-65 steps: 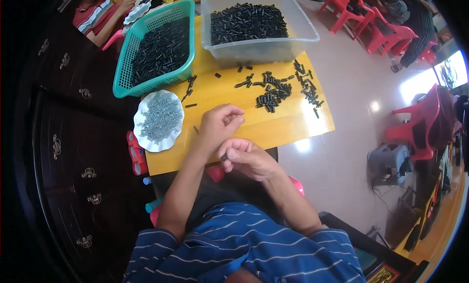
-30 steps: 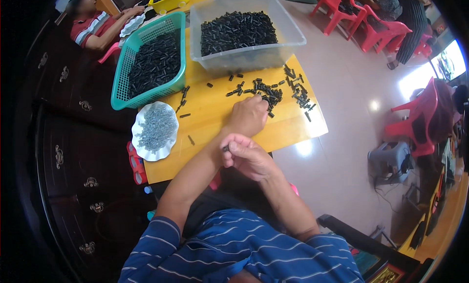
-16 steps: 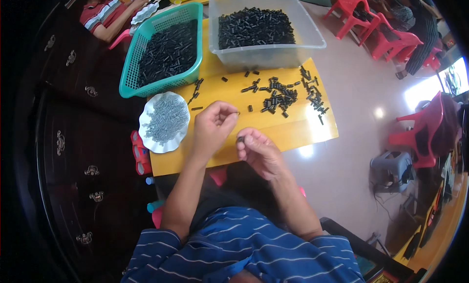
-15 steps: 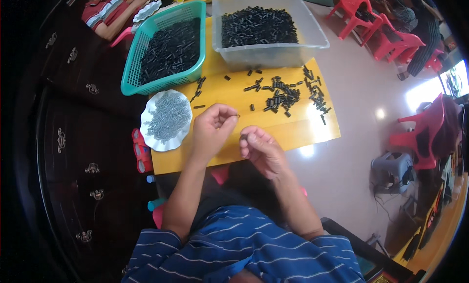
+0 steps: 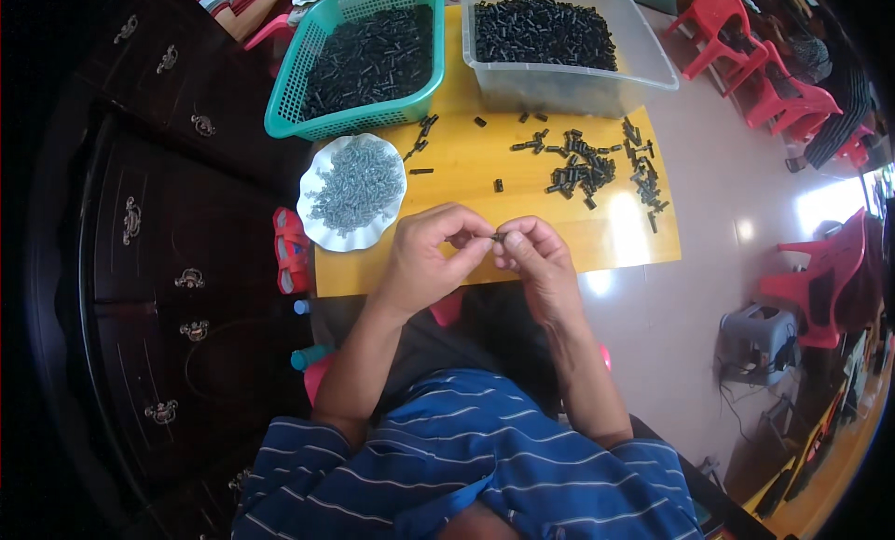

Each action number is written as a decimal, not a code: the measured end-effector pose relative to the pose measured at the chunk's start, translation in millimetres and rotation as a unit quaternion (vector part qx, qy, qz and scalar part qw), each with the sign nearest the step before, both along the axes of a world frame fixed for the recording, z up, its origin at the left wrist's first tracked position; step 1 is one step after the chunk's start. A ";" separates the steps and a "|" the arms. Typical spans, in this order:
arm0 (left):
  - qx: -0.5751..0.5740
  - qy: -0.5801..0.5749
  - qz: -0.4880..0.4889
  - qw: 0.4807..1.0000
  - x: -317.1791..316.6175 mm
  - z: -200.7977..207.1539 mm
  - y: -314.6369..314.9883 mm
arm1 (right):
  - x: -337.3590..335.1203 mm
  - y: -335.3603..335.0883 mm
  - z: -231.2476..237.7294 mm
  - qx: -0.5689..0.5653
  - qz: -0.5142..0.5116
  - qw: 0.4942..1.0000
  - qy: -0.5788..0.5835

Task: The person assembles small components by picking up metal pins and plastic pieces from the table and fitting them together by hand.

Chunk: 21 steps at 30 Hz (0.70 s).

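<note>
Left hand [image 5: 436, 258] and right hand [image 5: 541, 265], fingertips pinched narrow, meet on a small dark part [image 5: 501, 239] over the glossy yellow table [image 5: 457, 153]. Scalloped white plate [image 5: 322, 235] holds greyish, translucent pieces [image 5: 354, 187]; green basket [image 5: 364, 120], perforated plastic.

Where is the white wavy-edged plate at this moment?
In the head view, the white plate sits at the yellow table's left edge, just below the green basket and up-left of the left hand.

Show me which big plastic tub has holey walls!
The green rectangular plastic basket, left of the clear rectangular plastic bin; its walls are latticed, the bin's solid.
</note>
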<state>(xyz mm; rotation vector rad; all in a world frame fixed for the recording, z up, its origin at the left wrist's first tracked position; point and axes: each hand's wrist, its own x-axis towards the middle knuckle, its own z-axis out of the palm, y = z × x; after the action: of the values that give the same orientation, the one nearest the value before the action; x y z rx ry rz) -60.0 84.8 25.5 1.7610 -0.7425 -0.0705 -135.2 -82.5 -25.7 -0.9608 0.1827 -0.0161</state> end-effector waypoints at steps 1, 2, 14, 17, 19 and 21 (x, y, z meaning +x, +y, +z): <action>0.009 -0.006 -0.006 1.000 -0.5 1.8 0.5 | 0.3 0.4 0.2 0.002 0.004 1.000 -0.006; 0.010 -0.007 -0.005 1.000 -0.8 2.3 1.3 | 0.4 0.7 1.0 0.002 0.004 1.000 -0.007; 0.101 -0.150 -0.010 0.983 -1.8 5.7 1.4 | 0.4 2.3 -1.2 -0.030 -0.006 0.999 0.011; 0.050 -0.096 -0.034 0.994 0.2 6.9 2.7 | -0.3 0.9 0.3 0.000 0.012 0.999 0.049; 0.004 0.053 -0.010 0.999 -5.2 8.6 2.7 | -0.6 3.3 0.4 0.039 0.006 0.999 0.034; 0.011 0.040 0.000 0.999 -6.1 4.5 4.9 | -0.5 3.7 0.9 0.039 0.003 0.999 0.025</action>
<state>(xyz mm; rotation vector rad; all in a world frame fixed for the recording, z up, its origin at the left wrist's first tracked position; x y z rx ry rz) -66.1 89.7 30.1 1.7687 -0.6858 -0.1498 -135.7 -78.9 -24.8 -0.8842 0.2243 0.0201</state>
